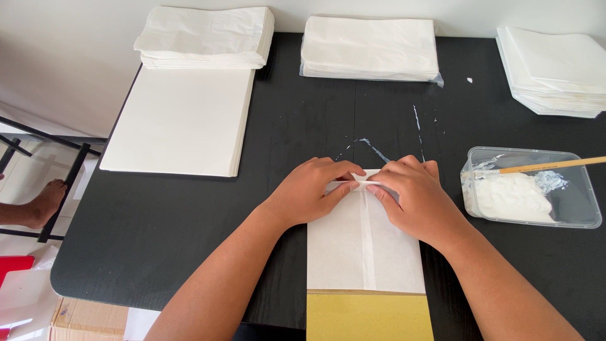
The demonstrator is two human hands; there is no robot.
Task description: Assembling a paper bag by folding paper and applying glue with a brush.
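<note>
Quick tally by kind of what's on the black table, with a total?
Stacks of white paper or bags: 4
White paper piece under both hands: 1
Yellow sheet: 1
Clear tub of white paste: 1
Wooden-handled brush: 1
Total: 8

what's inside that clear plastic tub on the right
The clear tub holds white paste, with a wooden-handled brush resting across the rim. The brush's tip is buried in paste and cannot be seen.

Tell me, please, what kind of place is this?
Probably a small home workshop for making paper bags by hand. A black table holds stacks of white paper, piles of folded bags, and a tub of white paste with a brush.
</note>
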